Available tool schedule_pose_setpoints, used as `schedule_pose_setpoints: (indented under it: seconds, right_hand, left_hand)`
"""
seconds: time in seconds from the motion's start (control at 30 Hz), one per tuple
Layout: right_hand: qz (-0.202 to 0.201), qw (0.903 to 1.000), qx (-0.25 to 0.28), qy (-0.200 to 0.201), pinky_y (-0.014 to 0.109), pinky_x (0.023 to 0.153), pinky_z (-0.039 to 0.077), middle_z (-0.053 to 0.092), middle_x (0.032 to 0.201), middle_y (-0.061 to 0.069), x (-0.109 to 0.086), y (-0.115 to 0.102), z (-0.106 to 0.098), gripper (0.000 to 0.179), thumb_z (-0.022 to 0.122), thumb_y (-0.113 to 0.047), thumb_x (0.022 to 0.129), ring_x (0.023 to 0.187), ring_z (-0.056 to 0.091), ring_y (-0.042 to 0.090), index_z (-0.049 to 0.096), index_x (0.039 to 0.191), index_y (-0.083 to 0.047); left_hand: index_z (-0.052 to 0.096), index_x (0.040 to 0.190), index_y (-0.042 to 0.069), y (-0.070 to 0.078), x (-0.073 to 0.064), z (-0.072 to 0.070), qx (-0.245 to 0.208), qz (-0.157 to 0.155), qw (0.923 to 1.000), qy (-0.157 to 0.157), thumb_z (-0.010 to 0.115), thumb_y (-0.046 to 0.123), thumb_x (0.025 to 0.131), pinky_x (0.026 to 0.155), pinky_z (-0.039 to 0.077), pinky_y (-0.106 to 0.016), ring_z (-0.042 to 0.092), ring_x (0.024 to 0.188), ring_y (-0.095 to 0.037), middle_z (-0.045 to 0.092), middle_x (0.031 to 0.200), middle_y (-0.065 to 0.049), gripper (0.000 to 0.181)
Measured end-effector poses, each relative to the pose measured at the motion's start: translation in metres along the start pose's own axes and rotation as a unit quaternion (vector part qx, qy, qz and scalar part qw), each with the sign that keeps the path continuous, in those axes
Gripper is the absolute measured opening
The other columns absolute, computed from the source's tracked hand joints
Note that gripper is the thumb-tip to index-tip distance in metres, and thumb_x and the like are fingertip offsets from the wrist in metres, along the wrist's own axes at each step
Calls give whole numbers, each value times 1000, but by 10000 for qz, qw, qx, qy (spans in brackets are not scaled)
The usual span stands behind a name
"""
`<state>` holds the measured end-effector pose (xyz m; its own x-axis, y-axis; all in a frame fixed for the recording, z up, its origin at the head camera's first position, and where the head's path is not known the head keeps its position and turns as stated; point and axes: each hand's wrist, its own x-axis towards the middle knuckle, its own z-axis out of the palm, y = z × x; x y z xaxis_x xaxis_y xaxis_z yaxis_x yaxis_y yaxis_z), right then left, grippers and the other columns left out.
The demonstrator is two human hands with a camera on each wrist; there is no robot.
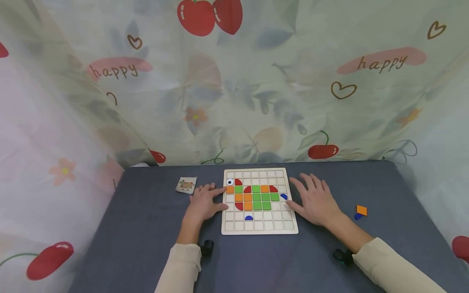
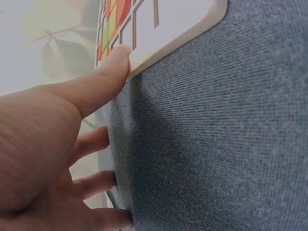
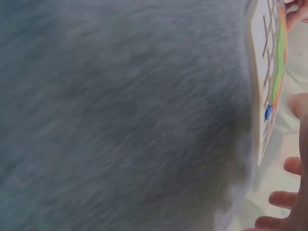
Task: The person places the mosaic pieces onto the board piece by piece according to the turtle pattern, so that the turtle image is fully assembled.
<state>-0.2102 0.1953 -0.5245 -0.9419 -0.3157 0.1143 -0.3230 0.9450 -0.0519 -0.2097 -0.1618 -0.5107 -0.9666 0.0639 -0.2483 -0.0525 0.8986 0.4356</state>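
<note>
A square white grid board (image 1: 234,226) lies on the table with several orange, green and red pieces set in its cells. A round eye piece (image 1: 230,182) sits at its upper left. One blue half-round piece (image 1: 249,218) is in the lower part, another blue half-round piece (image 1: 283,197) near the right edge. My left hand (image 1: 203,205) touches the board's left edge with thumb and index finger; in the left wrist view its thumb (image 2: 108,70) rests on the rim. My right hand (image 1: 318,200) is spread beside the right edge, its thumb at the rim, holding nothing.
A small printed card (image 1: 186,185) lies left of the board. To the right, an orange square piece (image 1: 361,210) and a dark blue piece (image 1: 358,217) lie together on the dark table (image 1: 146,244). A patterned curtain (image 1: 238,101) hangs behind the table.
</note>
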Motion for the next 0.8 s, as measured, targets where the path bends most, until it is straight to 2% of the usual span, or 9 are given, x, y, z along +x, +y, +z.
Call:
schedule_pose_setpoints:
  seconds: [0.1,0.2,0.57,0.8]
  right_hand:
    - [43,9999,-66,-88,76,116,25,32,163,22,-4,9,2,84,61,-66,91,150,28,51,39,157,-20]
    - [84,9999,-77,-111,78,117,20,28,165,22,-8,19,4,86,60,-68,91,151,23,52,36,159,-21]
    - [405,9990,206,-3,81,112,17,30,162,26,-34,61,3,83,58,-68,93,147,25,56,37,157,-19]
    - [639,9973,324,-173,81,111,17,28,162,28,-55,85,2,84,54,-69,95,146,24,59,35,158,-16]
  left_hand:
    - [53,149,35,0,-1,0,7,-12,10000,11,79,42,88,118,20,-77,24,153,-47,38,165,-11,67]
    - [54,149,35,1,-1,0,13,-23,10000,30,79,42,88,117,21,-77,25,153,-46,38,164,-11,66]
    - [53,149,35,2,-1,1,53,-25,10000,43,79,42,88,117,21,-77,25,153,-47,38,165,-11,67]
    - [53,149,35,1,0,0,49,-29,10000,27,79,42,88,117,21,-77,25,153,-47,38,164,-11,67]
